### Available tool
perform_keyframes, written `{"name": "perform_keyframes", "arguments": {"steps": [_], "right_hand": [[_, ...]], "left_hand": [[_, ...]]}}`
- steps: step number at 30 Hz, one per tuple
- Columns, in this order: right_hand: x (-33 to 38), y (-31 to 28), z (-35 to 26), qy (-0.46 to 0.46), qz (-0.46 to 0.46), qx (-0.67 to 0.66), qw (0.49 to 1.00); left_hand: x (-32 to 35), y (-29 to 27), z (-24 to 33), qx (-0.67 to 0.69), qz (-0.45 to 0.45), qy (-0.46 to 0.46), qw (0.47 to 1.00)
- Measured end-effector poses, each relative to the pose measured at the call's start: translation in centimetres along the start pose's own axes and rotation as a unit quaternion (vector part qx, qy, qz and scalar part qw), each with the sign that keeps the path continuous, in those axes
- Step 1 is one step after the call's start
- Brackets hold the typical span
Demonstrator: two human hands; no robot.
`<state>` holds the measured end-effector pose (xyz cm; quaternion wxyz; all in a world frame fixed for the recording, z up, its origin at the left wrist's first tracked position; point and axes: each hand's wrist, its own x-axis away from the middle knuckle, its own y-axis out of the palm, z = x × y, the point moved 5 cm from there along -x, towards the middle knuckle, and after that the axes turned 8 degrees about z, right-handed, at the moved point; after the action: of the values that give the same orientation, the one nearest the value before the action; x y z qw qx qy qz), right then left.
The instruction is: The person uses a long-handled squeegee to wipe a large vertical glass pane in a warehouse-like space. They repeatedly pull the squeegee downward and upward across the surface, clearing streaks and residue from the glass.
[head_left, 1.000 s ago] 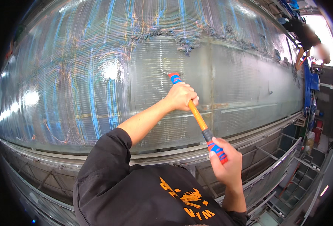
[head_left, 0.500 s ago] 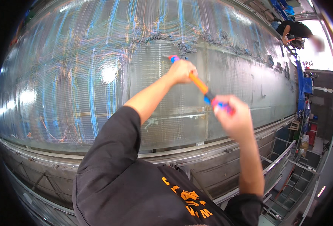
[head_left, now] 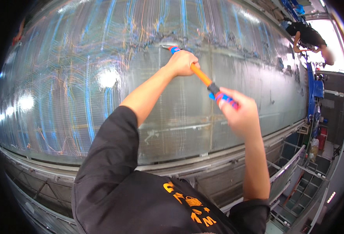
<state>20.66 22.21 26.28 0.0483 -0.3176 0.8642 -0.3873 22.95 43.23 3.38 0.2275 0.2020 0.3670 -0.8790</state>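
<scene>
A long-handled scraper (head_left: 201, 74) with an orange shaft and red-and-blue grips slants across the middle of the view. My left hand (head_left: 182, 63) is wrapped round its upper part, just below the blade. The other end is in my right hand (head_left: 240, 111), closed round the red-and-blue grip. At the far end, the small metal blade (head_left: 165, 46) meets or hovers just over a ragged line of dark grey residue (head_left: 150, 41). It lies on a wide, glossy, finely ribbed sheet (head_left: 179, 101), greyish nearer me and streaked with blue and orange lines beyond and to the left.
A metal rail (head_left: 172, 164) runs along the sheet's near edge, close to my body. Another person (head_left: 306, 37) in dark clothes bends over the far right end, holding a tool. Metal steps (head_left: 296, 165) and framework stand at the right.
My left hand and the blade have shifted slightly away and to the left, up to the residue line. My right hand has followed a little. The other person's arms and body have shifted.
</scene>
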Motion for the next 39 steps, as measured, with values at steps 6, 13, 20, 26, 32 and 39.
{"name": "perform_keyframes", "arguments": {"steps": [6,13,20,26,32,39], "right_hand": [[15.8,-2.6,1.2,-0.001,0.023,0.035,0.999],[-0.2,-1.3,1.5,0.060,0.002,0.052,0.997],[-1.2,-5.0,-0.6,0.075,-0.040,-0.022,0.996],[7.6,-4.7,1.2,0.081,-0.003,0.024,0.996],[-5.3,-3.0,-0.8,0.025,-0.017,-0.025,0.999],[8.8,-6.3,1.4,0.100,-0.004,0.043,0.994]], "left_hand": [[10.8,2.5,12.7,0.060,-0.030,-0.007,0.998],[-0.7,4.3,-0.3,-0.011,0.021,0.025,0.999],[-2.4,2.9,2.6,0.037,-0.039,-0.062,0.997],[4.9,4.1,8.2,0.089,0.017,0.000,0.996],[-5.2,2.5,-1.6,-0.056,-0.020,-0.044,0.997],[5.8,5.2,11.5,0.090,0.041,-0.015,0.995]]}}
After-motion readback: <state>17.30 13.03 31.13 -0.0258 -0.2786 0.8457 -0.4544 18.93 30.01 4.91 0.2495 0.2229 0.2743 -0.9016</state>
